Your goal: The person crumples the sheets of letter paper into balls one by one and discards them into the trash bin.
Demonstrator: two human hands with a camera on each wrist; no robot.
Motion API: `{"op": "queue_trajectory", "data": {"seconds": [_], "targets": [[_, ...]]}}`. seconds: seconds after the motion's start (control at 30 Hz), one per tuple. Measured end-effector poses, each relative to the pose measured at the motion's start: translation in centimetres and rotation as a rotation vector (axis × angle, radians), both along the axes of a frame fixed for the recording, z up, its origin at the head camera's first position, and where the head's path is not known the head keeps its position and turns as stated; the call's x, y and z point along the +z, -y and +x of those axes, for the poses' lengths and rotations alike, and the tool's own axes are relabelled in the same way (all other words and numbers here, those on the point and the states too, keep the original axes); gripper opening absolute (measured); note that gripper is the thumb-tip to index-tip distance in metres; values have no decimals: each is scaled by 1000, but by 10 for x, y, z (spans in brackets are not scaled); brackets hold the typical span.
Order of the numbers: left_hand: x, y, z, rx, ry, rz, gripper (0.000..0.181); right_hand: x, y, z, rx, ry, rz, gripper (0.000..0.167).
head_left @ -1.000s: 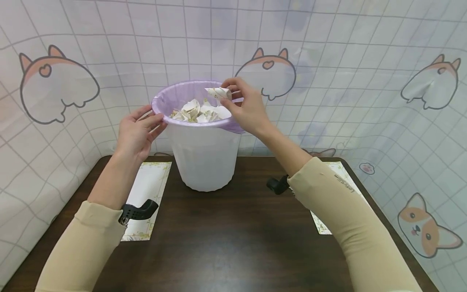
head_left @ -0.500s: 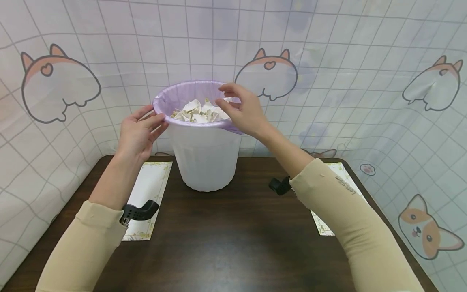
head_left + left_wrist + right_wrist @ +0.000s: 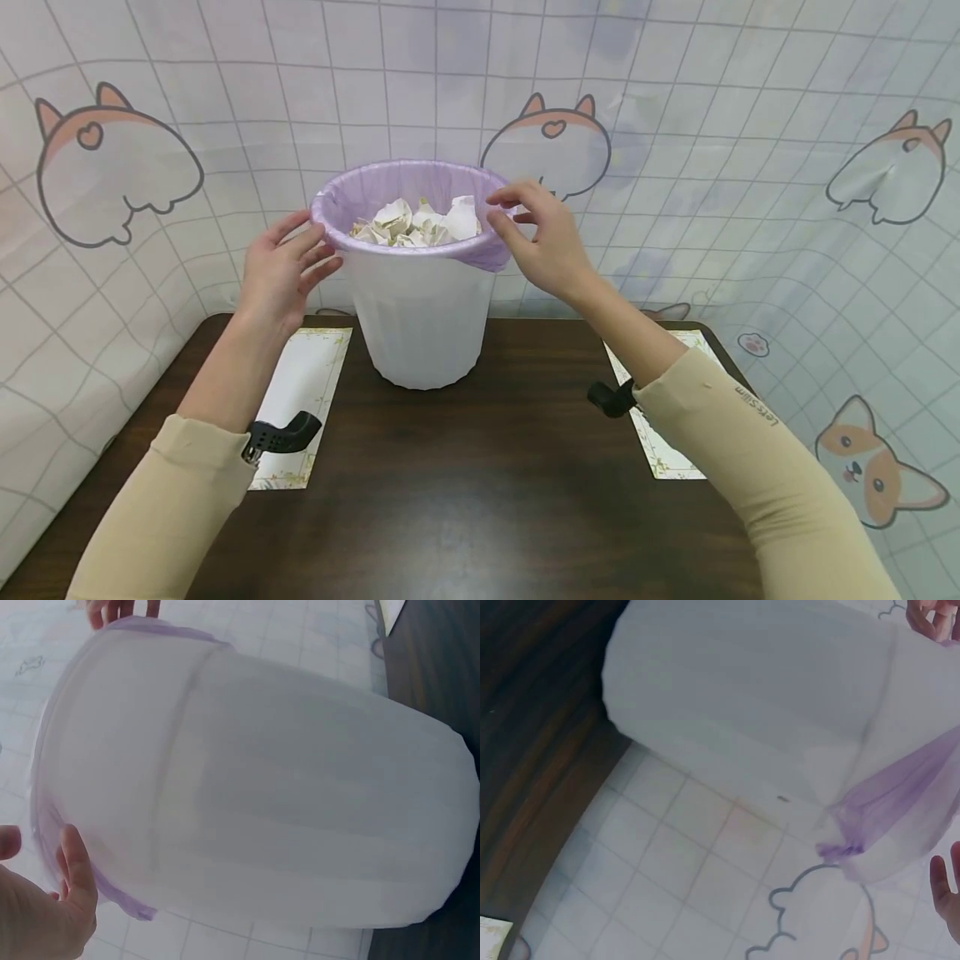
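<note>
A white waste bin (image 3: 420, 317) with a purple liner (image 3: 358, 198) over its rim stands at the back of the table. Several crumpled pieces of patterned paper (image 3: 393, 218) lie inside it. My left hand (image 3: 272, 271) is at the bin's left rim with fingers loosely bent. In the left wrist view its thumb and fingers (image 3: 79, 866) stand apart, the fingers beside the bin's wall. By the right rim is my right hand (image 3: 549, 242), its fingers loosely bent and holding nothing. The liner's bunched end (image 3: 844, 850) hangs outside the bin in the right wrist view.
A bordered paper sheet (image 3: 300, 379) lies on the dark wooden table (image 3: 465, 500) under my left forearm. Another sheet (image 3: 663, 450) is partly covered by my right arm. A tiled-pattern curtain (image 3: 420, 92) with dog drawings surrounds the table's back and sides.
My right hand has let go of a crumpled paper, which now sits in the bin, and has moved right to the rim. My left hand's fingers have loosened slightly at the rim.
</note>
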State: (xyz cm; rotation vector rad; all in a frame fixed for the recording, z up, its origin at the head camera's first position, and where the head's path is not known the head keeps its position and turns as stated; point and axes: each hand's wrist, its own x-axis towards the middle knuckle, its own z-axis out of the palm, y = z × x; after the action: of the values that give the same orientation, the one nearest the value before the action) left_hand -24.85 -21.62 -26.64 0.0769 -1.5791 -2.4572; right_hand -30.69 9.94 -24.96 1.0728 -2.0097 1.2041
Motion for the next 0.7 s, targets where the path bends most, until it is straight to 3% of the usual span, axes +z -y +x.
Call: {"op": "queue_trajectory", "data": {"seconds": [0.2, 0.4, 0.6, 0.7], "targets": [[-12, 4, 4, 38, -36, -16, 52, -17, -24, 5, -26, -66, 3, 17], [-34, 3, 8, 30, -75, -55, 33, -47, -47, 14, -77, -50, 13, 17], [-69, 5, 12, 21, -74, -210, 16, -75, -59, 20, -109, -17, 2, 16], [-89, 11, 15, 50, -75, -347, 16, -88, -64, 22, -108, 7, 21, 16]]}}
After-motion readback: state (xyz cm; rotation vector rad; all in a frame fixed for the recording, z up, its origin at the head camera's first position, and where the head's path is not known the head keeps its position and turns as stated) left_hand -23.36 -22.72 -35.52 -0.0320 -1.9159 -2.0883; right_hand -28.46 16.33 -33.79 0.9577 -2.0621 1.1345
